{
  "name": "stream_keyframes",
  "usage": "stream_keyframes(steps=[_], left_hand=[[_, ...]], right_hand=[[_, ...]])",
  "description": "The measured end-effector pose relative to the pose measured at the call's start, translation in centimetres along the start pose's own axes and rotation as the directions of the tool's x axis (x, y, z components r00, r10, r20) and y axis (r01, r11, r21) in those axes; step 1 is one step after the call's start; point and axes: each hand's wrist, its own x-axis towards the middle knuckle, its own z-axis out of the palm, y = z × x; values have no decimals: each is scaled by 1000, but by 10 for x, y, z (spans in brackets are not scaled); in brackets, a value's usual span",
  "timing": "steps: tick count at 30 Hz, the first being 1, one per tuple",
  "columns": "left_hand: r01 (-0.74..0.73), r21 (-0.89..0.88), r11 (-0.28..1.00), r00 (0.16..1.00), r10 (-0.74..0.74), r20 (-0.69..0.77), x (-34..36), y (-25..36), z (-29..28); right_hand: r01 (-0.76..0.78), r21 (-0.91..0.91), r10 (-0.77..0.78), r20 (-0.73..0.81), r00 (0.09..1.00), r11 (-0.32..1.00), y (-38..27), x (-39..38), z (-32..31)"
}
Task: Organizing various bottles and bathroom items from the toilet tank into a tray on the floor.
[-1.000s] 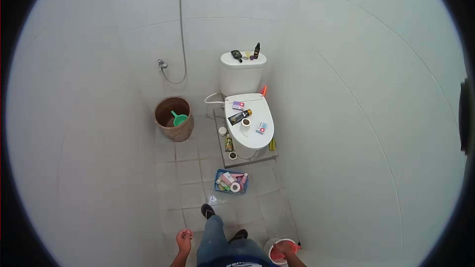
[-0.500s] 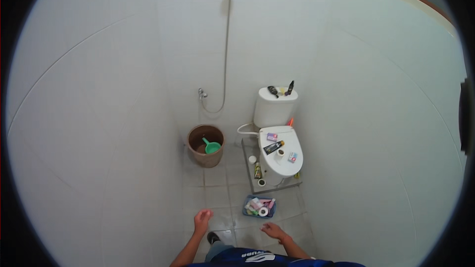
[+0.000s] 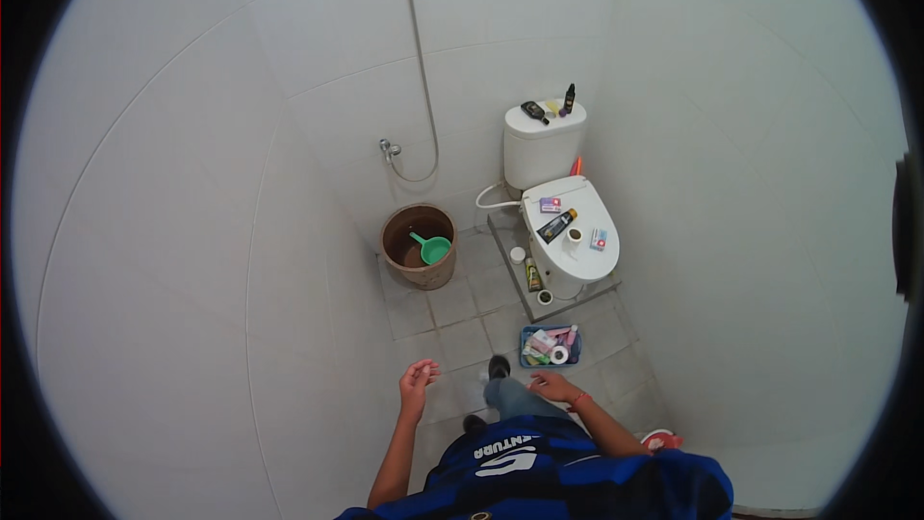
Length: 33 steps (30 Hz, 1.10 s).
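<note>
My left hand (image 3: pixel 417 383) hangs over the floor tiles with nothing in it, its fingers loosely bent and apart. In front of my leg is my right hand (image 3: pixel 553 386), its fingers loosely stretched out and holding nothing. Closest to it, just beyond, a blue basket (image 3: pixel 523 351) sits on the floor, filled with pink, white and green packages and a white roll-shaped item (image 3: pixel 559 354). Neither hand touches the basket. On the closed toilet lid (image 3: pixel 589 209) lie a black tube (image 3: pixel 557 225), two small boxes and a white round container (image 3: pixel 575 236).
A brown bucket (image 3: pixel 393 248) with a green dipper (image 3: pixel 435 249) stands left of the toilet. Bottles, including a black bottle (image 3: pixel 569 98), top the cistern (image 3: pixel 545 156). A tube (image 3: pixel 533 274) and jars lie on the raised base. A shower hose (image 3: pixel 421 48) hangs from the wall.
My view has tilted and turned; the toilet, bucket and basket appear higher in it. I have stepped forward, with one leg now between my hands. Both hands remain off the objects.
</note>
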Motion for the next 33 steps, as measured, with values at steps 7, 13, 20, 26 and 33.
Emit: stream_keyframes(steps=[7,13,20,26,33], left_hand=[[25,54,998,986,-34,164,113,50,28],[78,176,981,963,-119,240,249,66,53],[196,193,961,960,-228,161,350,154,94],[171,97,980,981,-179,78,416,180,126],[202,67,977,937,-213,276,549,170,162]], right_hand=[[-97,74,107,-156,982,993,6,101,-48],[-85,128,114,-234,965,988,4,206,-153],[142,-79,-153,-148,977,987,-85,329,-332],[288,-156,-316,-206,926,945,-168,450,-466],[93,-158,-183,-852,491,983,-152,570,-522]])
